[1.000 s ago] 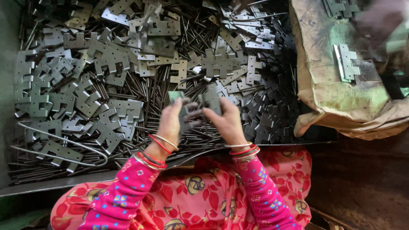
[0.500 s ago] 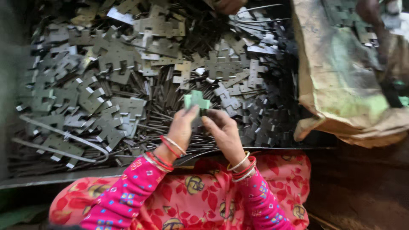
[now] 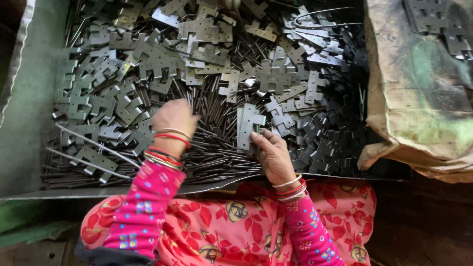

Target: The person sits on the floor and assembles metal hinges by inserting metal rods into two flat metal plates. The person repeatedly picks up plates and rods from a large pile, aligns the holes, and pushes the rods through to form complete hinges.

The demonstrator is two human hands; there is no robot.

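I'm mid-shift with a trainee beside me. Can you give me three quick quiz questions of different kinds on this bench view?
1. True or false: the right hand touches a flat grey hinge plate lying on the pile.
2. Multiple choice: what lies under the left hand? A) thin dark metal pins B) wooden blocks C) coiled rope
3. Short answer: what stands at the right edge of the tray?

Key
1. True; its fingertips rest on the plate's lower edge.
2. A
3. A worn brownish sack with a few plates on top.
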